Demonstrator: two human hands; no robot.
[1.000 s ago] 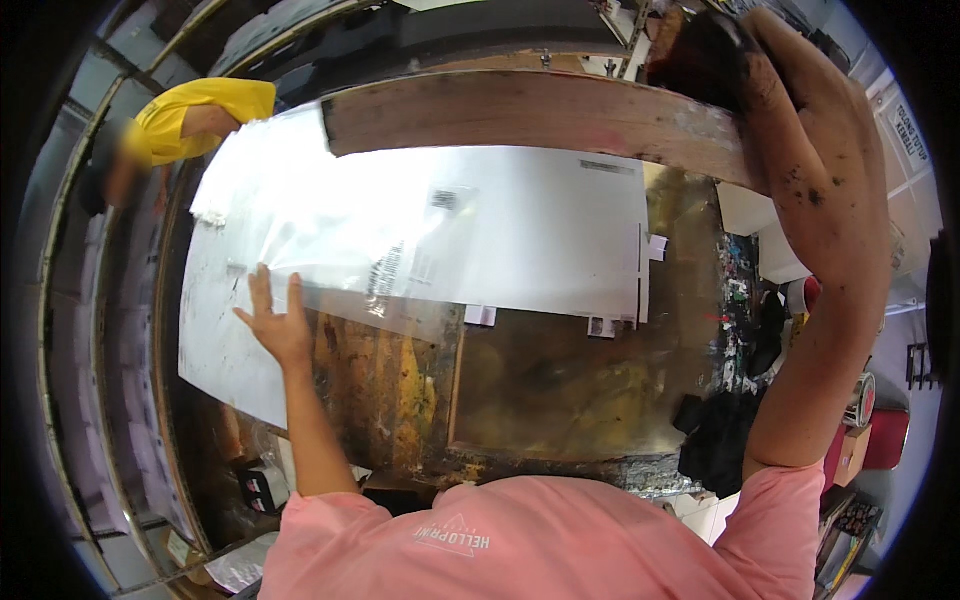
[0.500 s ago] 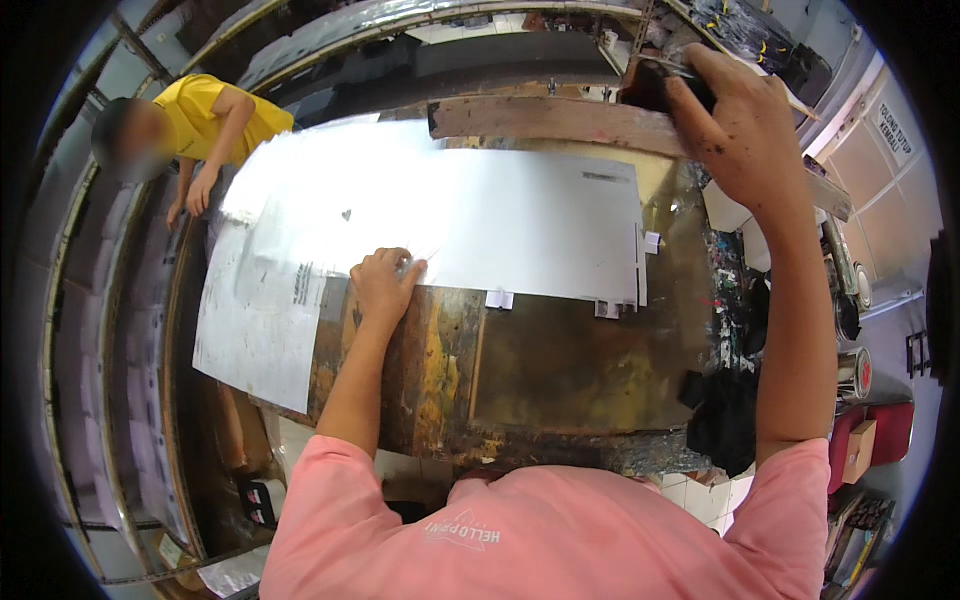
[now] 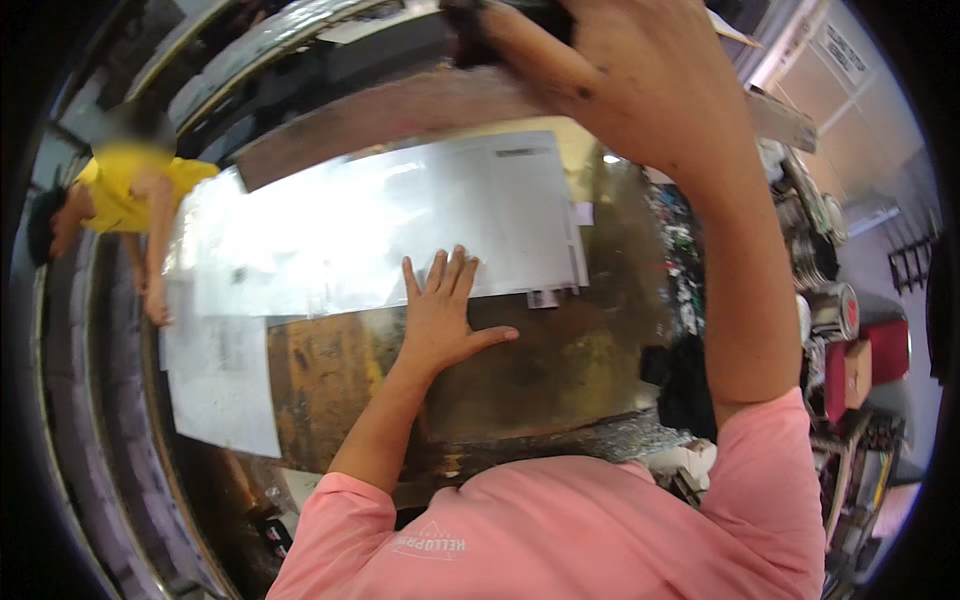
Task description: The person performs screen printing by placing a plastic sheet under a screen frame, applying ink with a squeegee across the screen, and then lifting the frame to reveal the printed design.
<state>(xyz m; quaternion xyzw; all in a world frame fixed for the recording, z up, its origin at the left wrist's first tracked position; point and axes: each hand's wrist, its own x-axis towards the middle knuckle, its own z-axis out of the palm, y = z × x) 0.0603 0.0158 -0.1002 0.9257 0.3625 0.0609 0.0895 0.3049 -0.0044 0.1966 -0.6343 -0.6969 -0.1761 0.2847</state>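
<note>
A large white sheet (image 3: pixel 400 220) lies across a stained work table, its surface glossy with glare. My left hand (image 3: pixel 437 315) rests at the sheet's near edge, fingers spread, thumb out to the right over the brown board (image 3: pixel 530 380). Over the far side, my right hand (image 3: pixel 640 85) is raised close to the camera. Its thumb and fingers close around a dark block-like thing (image 3: pixel 475 35) by a long wooden bar (image 3: pixel 370 120); the upper fingers are cut off by the picture's top. What the dark thing is, I cannot make out. Small white tabs (image 3: pixel 542 299) sit along the sheet's edge.
Another white sheet (image 3: pixel 225 385) hangs over the table's left part. A person in yellow (image 3: pixel 130 200) stands at the left, an arm lowered near the sheets. A black cloth (image 3: pixel 685 390) lies at the right edge; beyond it are tins (image 3: pixel 832 310) and a red box (image 3: pixel 885 350).
My left hand has shifted right along the sheet's edge and its fingers have spread. My right hand has swung left with the wooden bar, which now looks nearer. The yellow-clad person has straightened up.
</note>
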